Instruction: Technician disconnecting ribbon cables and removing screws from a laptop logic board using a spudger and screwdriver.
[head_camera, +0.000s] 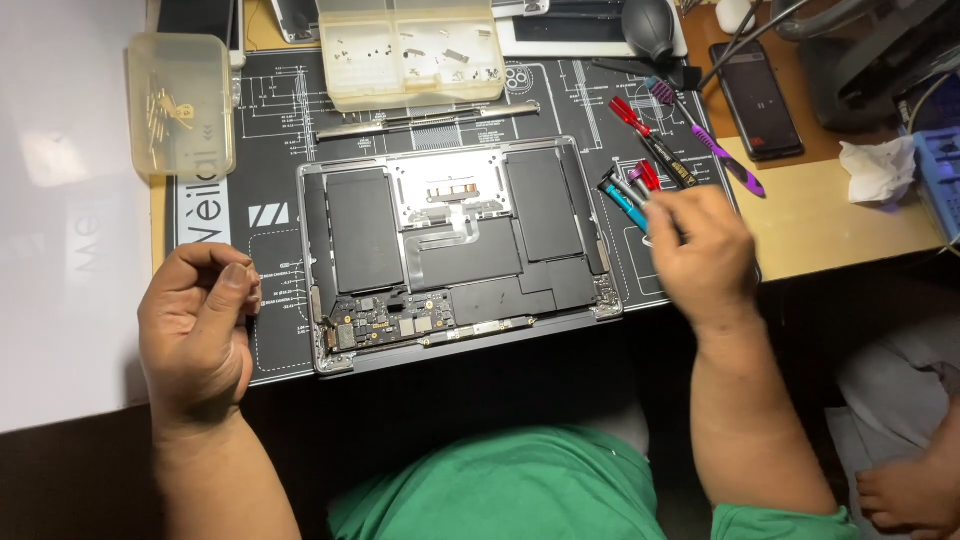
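— Right hand (700, 255)?
— Fingers (668, 222) closed on the screwdrivers (628, 190), just right of the opened laptop (455, 250).
— Left hand (195, 325)?
— Fingers (232, 285) curled together, pinching something too small to tell, left of the laptop, above the mat (270, 130) on the surface.

**Cases and screens around your mat**

At your far left stands a small yellowish translucent plastic case (181, 103), rectangular with its lid closed. Beside it, at the mat's top edge, a larger clear compartment box (408, 52) lies open. To your far right a dark phone (756, 99) rests on the table (830, 225), its screen black.
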